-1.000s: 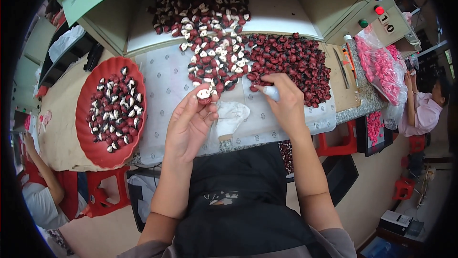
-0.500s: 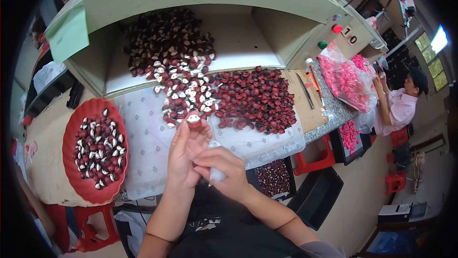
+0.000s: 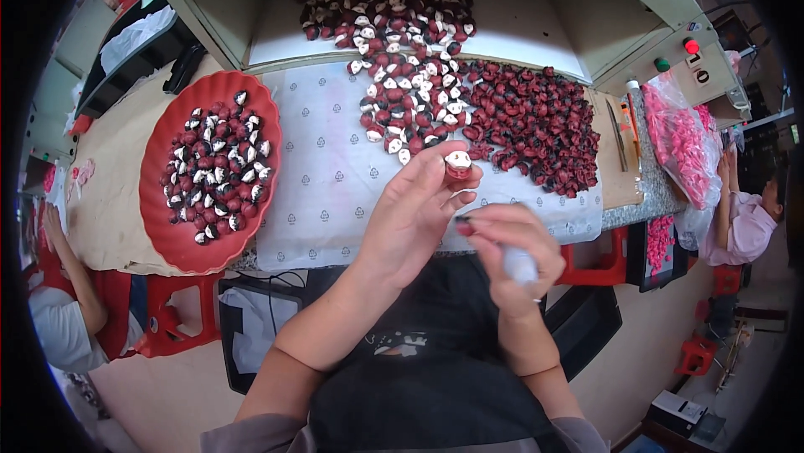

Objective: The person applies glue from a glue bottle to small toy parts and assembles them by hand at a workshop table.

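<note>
I record the left hand [image 3: 409,214] pinching a white-faced piece [image 3: 458,165]; the right hand [image 3: 531,242] pinches a dark piece [image 3: 463,225] and holds a bottle [image 3: 519,265]. In view, the dark piece sits below the white-faced piece, apart.

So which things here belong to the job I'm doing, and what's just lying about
Likely in the job:
white-faced red piece, in your left hand
dark red piece and pale bottle, in your right hand
dark red pile
red and white pile
red scalloped tray

Seemingly lying about:
slim dark tool
bag of pink pieces
black tray, upper left
</note>
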A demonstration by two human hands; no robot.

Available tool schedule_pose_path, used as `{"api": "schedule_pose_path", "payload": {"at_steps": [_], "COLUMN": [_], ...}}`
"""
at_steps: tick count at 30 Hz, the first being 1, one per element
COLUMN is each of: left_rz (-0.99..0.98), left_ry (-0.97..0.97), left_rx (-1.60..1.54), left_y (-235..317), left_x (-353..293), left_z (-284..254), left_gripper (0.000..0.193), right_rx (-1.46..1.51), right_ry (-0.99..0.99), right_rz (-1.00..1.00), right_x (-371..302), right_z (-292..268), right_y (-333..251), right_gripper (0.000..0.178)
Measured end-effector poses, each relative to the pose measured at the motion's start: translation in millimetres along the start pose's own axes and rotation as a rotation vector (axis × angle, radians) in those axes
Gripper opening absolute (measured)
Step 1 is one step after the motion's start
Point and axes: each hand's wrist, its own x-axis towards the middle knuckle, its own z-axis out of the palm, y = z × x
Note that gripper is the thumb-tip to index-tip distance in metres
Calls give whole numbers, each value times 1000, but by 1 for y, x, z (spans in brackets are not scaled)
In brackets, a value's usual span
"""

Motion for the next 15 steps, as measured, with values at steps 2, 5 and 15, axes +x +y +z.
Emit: {"api": "schedule_pose_path", "payload": {"at_steps": [2,5,15], "left_rz": [-18,-50,-32], "left_ry": [12,4,42], "left_rx": [17,56,124], "left_y": [-2,-4,-14], "left_x": [-4,-8,-12], "left_z": [-2,0,5], "left_gripper": [33,31,28], "right_rx": [-134,-233,-444], "right_ry": [57,15,0], "right_rz": [-100,-220,-337], "right_x": [11,22,15], "right_z": [-7,-12,-12], "right_y": [-4,3,17], "right_gripper": [21,23,29]}}
